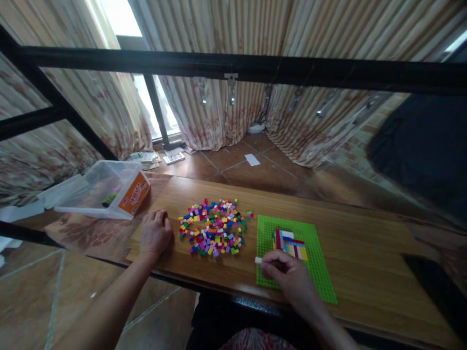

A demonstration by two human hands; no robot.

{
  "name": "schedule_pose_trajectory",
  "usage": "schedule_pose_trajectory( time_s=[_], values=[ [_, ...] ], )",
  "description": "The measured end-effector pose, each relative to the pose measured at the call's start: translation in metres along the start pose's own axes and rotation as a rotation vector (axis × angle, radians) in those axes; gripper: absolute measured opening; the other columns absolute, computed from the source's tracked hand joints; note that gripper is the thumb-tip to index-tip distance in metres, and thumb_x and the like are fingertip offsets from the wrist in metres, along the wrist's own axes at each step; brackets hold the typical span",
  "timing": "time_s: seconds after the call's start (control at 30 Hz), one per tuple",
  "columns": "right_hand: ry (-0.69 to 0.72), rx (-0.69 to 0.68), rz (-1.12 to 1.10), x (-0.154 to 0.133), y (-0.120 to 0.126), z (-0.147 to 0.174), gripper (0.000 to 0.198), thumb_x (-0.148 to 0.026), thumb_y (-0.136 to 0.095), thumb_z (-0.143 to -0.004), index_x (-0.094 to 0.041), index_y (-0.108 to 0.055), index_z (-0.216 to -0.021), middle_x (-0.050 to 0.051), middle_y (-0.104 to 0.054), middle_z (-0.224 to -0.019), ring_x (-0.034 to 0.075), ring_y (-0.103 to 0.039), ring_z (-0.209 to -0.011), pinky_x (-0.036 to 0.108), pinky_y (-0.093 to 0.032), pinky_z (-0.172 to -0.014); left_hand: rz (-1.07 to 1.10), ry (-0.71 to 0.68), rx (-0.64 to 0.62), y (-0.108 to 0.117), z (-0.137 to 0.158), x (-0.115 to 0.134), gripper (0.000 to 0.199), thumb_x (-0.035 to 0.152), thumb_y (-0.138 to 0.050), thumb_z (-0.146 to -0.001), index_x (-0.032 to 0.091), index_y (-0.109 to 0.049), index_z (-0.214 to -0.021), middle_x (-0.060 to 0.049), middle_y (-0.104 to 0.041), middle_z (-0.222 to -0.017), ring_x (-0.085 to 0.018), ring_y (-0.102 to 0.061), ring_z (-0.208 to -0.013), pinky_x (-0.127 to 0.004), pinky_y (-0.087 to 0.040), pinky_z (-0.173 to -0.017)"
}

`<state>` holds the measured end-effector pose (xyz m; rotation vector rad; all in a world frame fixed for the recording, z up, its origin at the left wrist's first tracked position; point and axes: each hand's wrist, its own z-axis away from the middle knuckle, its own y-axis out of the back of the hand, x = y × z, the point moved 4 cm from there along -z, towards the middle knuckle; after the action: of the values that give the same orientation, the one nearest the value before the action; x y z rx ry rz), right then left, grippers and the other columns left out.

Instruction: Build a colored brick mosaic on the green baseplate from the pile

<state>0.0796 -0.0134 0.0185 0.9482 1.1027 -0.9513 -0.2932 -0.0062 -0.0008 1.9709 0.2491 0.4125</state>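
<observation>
Stretching across the far side of the room, striped curtains [233, 112] hang down to a brown tiled floor [255, 170], with a bright window [120, 17] showing between them and a black metal bar [233, 68] crossing in front. On the floor lie a few papers [146, 158] near the curtain foot and one white sheet [252, 159] farther right. Nearer, a long wooden desk [365, 248] runs from left to right. At its left end a clear plastic box [105, 189] with an orange label lies tilted, a small green thing inside it. A green baseplate [317, 253] lies flat right of the desk's middle, and on its upper middle sits a small block of bricks [290, 244] pressed together in red, white, blue and yellow rows. Just left of the baseplate, apart from it, a loose pile of small bricks [213, 226] in many colours spreads over the wood. The left hand [156, 233] rests on the desk just beside the pile's left edge, fingers curled loosely, holding nothing. The right hand [288, 277] lies over the baseplate's near left part, its fingertips pinched on a small white brick [259, 260] at the plate's left edge, just below the built rows.
</observation>
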Motion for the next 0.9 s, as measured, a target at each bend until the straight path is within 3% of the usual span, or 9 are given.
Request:
schedule_pose_trajectory(
  time_s=[0.13, 0.33, 0.67, 0.9],
  values=[
    [-0.008, 0.106, 0.015, 0.003, 0.038, 0.004, 0.023, -0.044, -0.064, -0.078, -0.021, -0.069, -0.081, 0.003, -0.069, -0.078, 0.018, -0.064, -0.071, 0.03, -0.054, -0.066, -0.009, -0.014, -0.009, 0.001, -0.001, 0.001, 0.032, 0.027, -0.037, -0.086, 0.015, -0.062, -0.102, -0.012, -0.063, -0.107, -0.027, -0.053, -0.102, -0.037, -0.041, -0.094],
    [0.148, 0.351, 0.271, 0.009, 0.086, 0.0, 0.024, -0.04, -0.061, -0.08, -0.02, -0.07, -0.09, 0.007, -0.071, -0.09, 0.022, -0.066, -0.084, 0.035, -0.052, -0.076, -0.022, -0.002, -0.013, 0.002, -0.002, 0.002, 0.033, 0.028, -0.037, -0.085, 0.015, -0.062, -0.104, -0.011, -0.063, -0.108, -0.026, -0.054, -0.102, -0.037, -0.041, -0.095],
    [0.414, 0.411, 0.613, 0.009, 0.086, -0.016, 0.018, -0.033, -0.057, -0.085, -0.025, -0.072, -0.09, 0.004, -0.072, -0.087, 0.021, -0.064, -0.085, 0.038, -0.051, -0.078, -0.052, -0.011, -0.055, 0.003, -0.004, 0.002, 0.038, 0.031, -0.034, -0.086, 0.013, -0.061, -0.106, -0.014, -0.062, -0.113, -0.029, -0.054, -0.107, -0.039, -0.04, -0.099],
    [0.43, 0.465, 0.721, 0.009, 0.083, -0.018, 0.023, -0.03, -0.053, -0.087, -0.022, -0.07, -0.1, 0.007, -0.071, -0.09, 0.022, -0.064, -0.084, 0.038, -0.052, -0.077, -0.054, -0.039, -0.033, -0.001, -0.005, -0.001, 0.037, 0.03, -0.036, -0.086, 0.013, -0.062, -0.106, -0.014, -0.063, -0.111, -0.029, -0.055, -0.107, -0.04, -0.041, -0.098]
  ],
)
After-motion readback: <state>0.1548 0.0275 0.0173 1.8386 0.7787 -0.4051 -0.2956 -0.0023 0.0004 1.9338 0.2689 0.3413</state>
